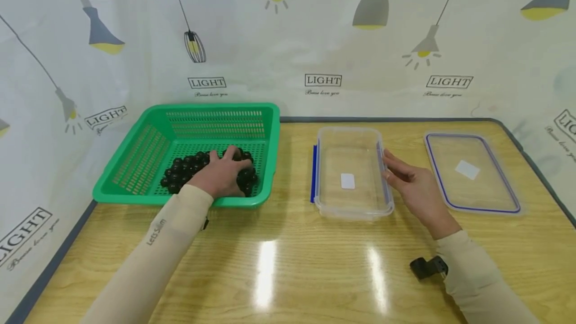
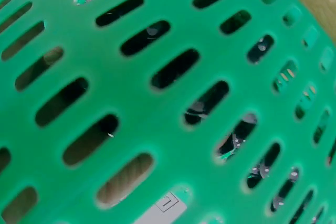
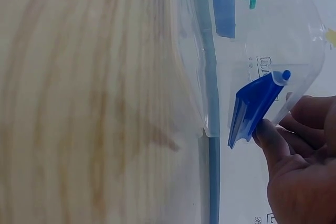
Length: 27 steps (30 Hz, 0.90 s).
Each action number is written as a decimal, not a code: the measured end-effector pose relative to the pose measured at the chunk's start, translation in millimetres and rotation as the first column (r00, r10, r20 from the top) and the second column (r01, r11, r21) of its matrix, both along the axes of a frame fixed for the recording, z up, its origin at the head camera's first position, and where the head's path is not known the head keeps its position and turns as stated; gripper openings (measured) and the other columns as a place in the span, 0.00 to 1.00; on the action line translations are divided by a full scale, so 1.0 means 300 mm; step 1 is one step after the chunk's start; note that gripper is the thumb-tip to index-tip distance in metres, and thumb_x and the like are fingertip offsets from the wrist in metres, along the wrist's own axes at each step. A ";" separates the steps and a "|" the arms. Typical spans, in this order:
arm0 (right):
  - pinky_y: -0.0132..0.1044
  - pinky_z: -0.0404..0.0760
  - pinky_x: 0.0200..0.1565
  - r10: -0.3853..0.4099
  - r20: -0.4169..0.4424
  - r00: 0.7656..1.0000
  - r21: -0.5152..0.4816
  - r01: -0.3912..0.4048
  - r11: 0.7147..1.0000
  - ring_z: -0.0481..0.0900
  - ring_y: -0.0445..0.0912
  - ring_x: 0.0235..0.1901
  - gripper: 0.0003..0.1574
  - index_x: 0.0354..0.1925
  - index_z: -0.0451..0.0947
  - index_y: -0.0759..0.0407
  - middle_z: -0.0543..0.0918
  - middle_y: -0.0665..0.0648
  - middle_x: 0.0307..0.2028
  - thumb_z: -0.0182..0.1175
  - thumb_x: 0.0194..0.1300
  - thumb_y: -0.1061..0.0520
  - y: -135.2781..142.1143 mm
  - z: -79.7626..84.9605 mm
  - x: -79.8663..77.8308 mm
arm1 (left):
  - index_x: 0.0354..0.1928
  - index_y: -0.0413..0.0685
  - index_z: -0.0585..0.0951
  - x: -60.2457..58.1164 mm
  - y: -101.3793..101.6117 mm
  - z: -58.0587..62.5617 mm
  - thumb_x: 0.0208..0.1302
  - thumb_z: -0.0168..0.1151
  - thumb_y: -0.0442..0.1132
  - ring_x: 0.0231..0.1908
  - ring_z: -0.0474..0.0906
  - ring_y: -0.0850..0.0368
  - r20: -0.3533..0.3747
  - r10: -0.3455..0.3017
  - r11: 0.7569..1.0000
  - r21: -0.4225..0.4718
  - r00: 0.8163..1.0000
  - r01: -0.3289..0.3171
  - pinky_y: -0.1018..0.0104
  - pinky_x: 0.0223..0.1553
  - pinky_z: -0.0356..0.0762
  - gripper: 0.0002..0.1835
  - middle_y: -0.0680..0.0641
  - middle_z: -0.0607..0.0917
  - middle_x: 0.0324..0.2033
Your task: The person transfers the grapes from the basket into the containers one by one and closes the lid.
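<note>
Dozens of glossy dark balls (image 1: 184, 169), heaped at nine o'clock of the head view, on the floor of a green basket (image 1: 135, 199), mostly toward its five-o'clock side. Over that basket's six-o'clock rim, a left hand (image 1: 220, 174), resting on the heap with fingers bent and spread down among the balls. Cannot tell, with fingertips buried from sight, about any clench around a ball. In the left-wrist view, just slotted green wall up close, with dark, shiny shapes behind many slots. At four o'clock from the head view's centre, well apart from the basket, a clear box (image 1: 353, 210), with a blue flap (image 1: 313, 174) along its nine-o'clock side and a white label (image 1: 348, 181) near its middle. At that box's three-o'clock wall, a right hand (image 1: 418, 191), pinching lightly, thumb against a blue latch (image 3: 257, 106) in the right-wrist view. Farther out at three o'clock, lying flat just beyond the right hand, a transparent lid (image 1: 481, 191) with a blue seal and another white sticker (image 1: 468, 169). Under everything, a wood-grain table (image 1: 315, 264), with bright reflections at five and six o'clock. Pale sleeves at eight and four, a black device (image 1: 429, 266) by the right cuff. Across twelve o'clock, a whitish backdrop (image 1: 270, 49), printed with hanging lamps and "LIGHT".
</note>
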State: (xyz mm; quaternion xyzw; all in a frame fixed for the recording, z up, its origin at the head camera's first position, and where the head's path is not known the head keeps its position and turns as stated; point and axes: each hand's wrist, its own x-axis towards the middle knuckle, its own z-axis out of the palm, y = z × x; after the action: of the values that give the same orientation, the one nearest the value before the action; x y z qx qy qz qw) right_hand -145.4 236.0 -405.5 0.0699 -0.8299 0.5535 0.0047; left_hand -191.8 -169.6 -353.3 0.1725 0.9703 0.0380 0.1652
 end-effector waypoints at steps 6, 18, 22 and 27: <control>0.21 0.71 0.50 0.009 0.003 1.000 0.026 -0.009 1.000 0.65 0.54 0.66 0.31 0.68 0.66 0.67 0.63 0.57 0.70 0.56 0.74 0.54 0.000 0.009 -0.009 | 0.69 0.54 0.71 -0.003 -0.003 -0.004 0.57 0.74 0.45 0.58 0.55 0.26 0.026 0.019 1.000 0.000 0.999 -0.019 0.47 0.34 0.77 0.37 0.35 0.58 0.66; 0.21 0.71 0.51 0.004 0.005 1.000 -0.021 -0.004 1.000 0.64 0.55 0.67 0.29 0.67 0.66 0.69 0.63 0.59 0.70 0.56 0.74 0.57 -0.011 0.009 -0.010 | 0.64 0.55 0.76 0.005 -0.022 0.029 0.56 0.74 0.39 0.56 0.57 0.26 -0.071 0.026 0.997 0.078 0.997 -0.020 0.49 0.31 0.76 0.32 0.38 0.63 0.62; 0.21 0.71 0.51 0.006 0.011 1.000 -0.023 -0.005 1.000 0.64 0.55 0.67 0.29 0.67 0.66 0.69 0.63 0.59 0.71 0.56 0.74 0.57 -0.010 0.010 -0.006 | 0.63 0.53 0.76 0.014 -0.037 0.066 0.57 0.72 0.37 0.52 0.57 0.29 -0.123 0.042 0.992 0.124 0.992 -0.026 0.48 0.32 0.76 0.29 0.37 0.63 0.61; 0.21 0.71 0.51 -0.001 0.030 1.000 -0.024 0.002 1.000 0.63 0.54 0.67 0.30 0.68 0.66 0.69 0.62 0.58 0.71 0.56 0.74 0.57 -0.004 0.011 0.000 | 0.62 0.53 0.76 0.016 -0.015 0.165 0.57 0.71 0.37 0.52 0.56 0.30 -0.208 0.056 0.982 0.186 0.976 -0.016 0.43 0.35 0.78 0.29 0.37 0.61 0.62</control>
State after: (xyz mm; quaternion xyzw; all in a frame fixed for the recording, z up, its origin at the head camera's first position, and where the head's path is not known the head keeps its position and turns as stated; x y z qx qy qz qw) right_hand -145.2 234.8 -402.0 0.0611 -0.8231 0.5645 -0.0065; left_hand -187.0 -174.1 -303.7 0.1723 0.9778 0.1114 0.0433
